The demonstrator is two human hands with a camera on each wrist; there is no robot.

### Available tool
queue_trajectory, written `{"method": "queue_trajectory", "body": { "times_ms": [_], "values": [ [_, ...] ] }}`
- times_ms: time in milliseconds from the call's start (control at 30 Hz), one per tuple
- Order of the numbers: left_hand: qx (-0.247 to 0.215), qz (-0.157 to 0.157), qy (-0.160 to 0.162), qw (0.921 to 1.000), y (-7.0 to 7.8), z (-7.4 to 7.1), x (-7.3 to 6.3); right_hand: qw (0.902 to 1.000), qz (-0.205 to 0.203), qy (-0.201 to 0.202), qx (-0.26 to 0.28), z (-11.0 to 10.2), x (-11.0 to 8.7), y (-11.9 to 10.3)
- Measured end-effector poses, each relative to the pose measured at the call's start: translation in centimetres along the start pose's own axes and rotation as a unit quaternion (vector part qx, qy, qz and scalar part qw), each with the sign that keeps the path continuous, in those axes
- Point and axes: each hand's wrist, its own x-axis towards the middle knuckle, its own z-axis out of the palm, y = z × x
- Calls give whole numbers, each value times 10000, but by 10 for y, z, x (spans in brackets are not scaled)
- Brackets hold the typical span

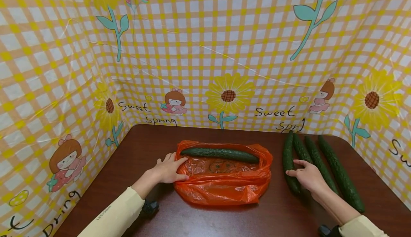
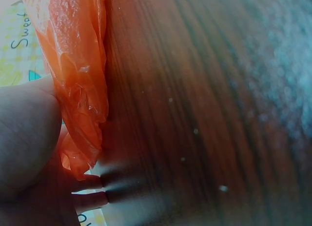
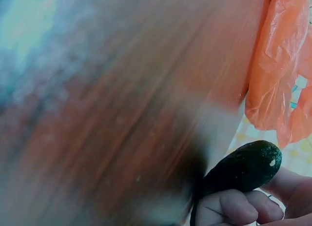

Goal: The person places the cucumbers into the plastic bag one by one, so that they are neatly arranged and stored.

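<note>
An orange plastic bag [image 1: 221,190] lies on the table with its mouth spread wide. Inside it, along the far side, rests one dark green cucumber [image 1: 221,154]. My left hand [image 1: 168,169] is at the bag's left end, fingers spread, thumb and index finger touching its rim. To the right, several cucumbers lie side by side. My right hand [image 1: 308,176] grips the leftmost cucumber [image 1: 288,155]. In the right wrist view, curled fingers [image 3: 229,206] lie against this cucumber's near side, with the thumb across from them.
Right of my right hand lie other cucumbers [image 1: 340,172], roughly parallel. The dark brown table [image 1: 154,137] is bordered by a yellow checked cloth [image 1: 199,62] at the back and both sides. A strip of table separates the bag from the cucumbers.
</note>
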Motion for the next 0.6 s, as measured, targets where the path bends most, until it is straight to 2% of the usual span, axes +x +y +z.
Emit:
{"method": "queue_trajectory", "body": {
  "times_ms": [200, 600],
  "values": [
    [-16, 10, 34, 10000, -1, 0, 1, 9992, 318, 9, -236, -2, 5, 0],
    [-33, 40, 35, 10000, -1, 1, 1, 9980, 164, 46, -604, -4, 3, 3]
  ]
}}
